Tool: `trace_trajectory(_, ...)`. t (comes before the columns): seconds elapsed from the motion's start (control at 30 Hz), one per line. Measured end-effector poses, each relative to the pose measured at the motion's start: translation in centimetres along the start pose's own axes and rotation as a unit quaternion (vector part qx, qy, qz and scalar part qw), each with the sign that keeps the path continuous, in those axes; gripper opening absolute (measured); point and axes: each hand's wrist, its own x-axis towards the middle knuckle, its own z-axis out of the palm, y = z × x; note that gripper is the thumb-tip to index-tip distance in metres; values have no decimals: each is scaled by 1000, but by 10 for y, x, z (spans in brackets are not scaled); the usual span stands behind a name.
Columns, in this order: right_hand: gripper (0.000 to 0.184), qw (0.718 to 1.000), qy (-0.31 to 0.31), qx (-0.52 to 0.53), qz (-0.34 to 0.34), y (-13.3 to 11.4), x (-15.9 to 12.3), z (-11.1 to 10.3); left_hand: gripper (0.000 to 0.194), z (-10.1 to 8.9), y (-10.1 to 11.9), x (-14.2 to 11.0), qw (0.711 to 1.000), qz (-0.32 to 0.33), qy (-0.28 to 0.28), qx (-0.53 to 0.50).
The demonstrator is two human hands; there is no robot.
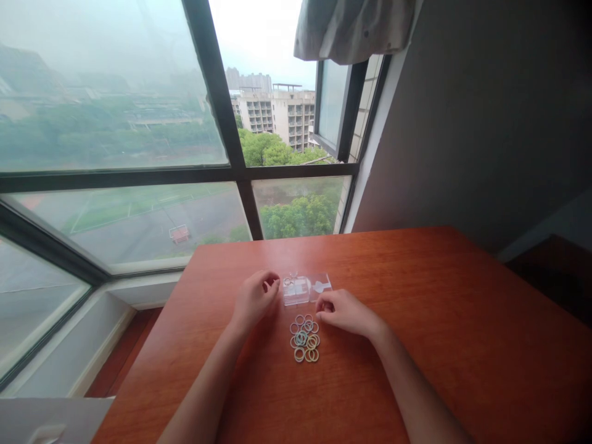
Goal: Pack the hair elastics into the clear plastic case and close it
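Note:
A small clear plastic box (296, 298) lies on the brown table, its transparent lid (320, 287) folded out to the right. Inside the box, near its back left, is a small ring-like item. Close to the box's left side is my left hand (259, 299), thumb and fingers curled together. My right hand (345, 311) is closed in a similar way by the lid's front edge. Whether either hand pinches anything is too small to tell. In front of the box, several pastel hair ties (301, 338) lie in a loose, overlapping cluster, apart from both hands.
The wooden table (416, 290) stretches out on both sides, its back edge near a window (296, 206) with dark frames. A grey curtain (354, 28) hangs above, and a plain wall (444, 123) rises on the right.

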Motion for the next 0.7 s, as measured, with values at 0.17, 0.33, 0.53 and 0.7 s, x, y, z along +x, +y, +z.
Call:
trace_trajectory(0.17, 9, 1000, 6, -14, 3, 1, 1, 0, 17, -6, -4, -6, 1000, -4, 16, -25)
trace_trajectory(0.33, 7, 1000, -9, -11, 11, 4, 1, 2, 18, -3, -3, -8, 999, -6, 2, -32)
trace_trajectory(0.53, 10, 999, -34, -2, 13, 5, 0, 3, 17, 0, 0, -9, 999, 1, -6, -43)
trace_trajectory(0.7, 10, 999, -41, 3, 8, 6, 0, 5, 15, 0, 2, -10, 999, 15, -7, -52)
